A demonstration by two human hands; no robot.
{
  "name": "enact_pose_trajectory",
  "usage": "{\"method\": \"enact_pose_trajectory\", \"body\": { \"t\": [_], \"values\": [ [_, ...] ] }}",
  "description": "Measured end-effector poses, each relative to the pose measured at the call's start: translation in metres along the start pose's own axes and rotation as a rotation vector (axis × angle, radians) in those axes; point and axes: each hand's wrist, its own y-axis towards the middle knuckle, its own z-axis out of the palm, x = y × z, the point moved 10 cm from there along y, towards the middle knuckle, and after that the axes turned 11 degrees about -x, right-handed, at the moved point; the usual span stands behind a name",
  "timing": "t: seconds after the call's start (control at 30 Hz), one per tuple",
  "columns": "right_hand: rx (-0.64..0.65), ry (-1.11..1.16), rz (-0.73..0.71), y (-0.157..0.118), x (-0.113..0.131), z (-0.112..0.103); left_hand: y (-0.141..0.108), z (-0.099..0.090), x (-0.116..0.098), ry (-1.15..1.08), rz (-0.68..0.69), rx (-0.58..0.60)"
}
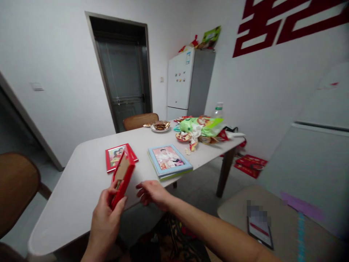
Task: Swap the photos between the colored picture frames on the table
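Observation:
My left hand point(109, 213) is closed round a red picture frame point(124, 180), held tilted above the table's near edge with its brown back partly showing. My right hand point(151, 193) is apart from it, empty, its fingers loosely curled but spread. Behind the held frame, another red picture frame point(116, 156) with a photo lies flat on the table; part of it is covered from view. To the right lies a light blue picture frame point(169, 160) with a photo, stacked on a green-edged one.
On the white table point(68, 193) are a plate of wrapped snacks point(160, 126), an opened pomegranate point(183, 137), a green bag point(201, 125) and a clear bottle point(219, 109). Chairs point(19, 189) stand around. A phone point(259, 227) rests on the seat at right.

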Motion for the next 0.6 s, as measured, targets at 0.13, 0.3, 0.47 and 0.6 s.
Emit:
{"method": "enact_pose_trajectory", "body": {
  "t": [0.13, 0.3, 0.47, 0.6],
  "values": [
    [0.149, 0.432, 0.259, -0.005, -0.038, 0.057, -0.009, 0.019, -0.003, -0.344, -0.270, -0.049],
    [-0.162, 0.625, -0.078, 0.012, 0.020, 0.005, 0.005, 0.026, -0.040, -0.319, -0.107, -0.164],
    [-0.469, 0.044, -0.344, 0.027, 0.096, -0.101, 0.028, 0.067, -0.040, -0.453, -0.116, -0.048],
    [-0.667, -0.483, -0.367, 0.047, 0.130, -0.176, 0.027, 0.135, -0.006, -0.480, -0.228, 0.200]
  ]
}}
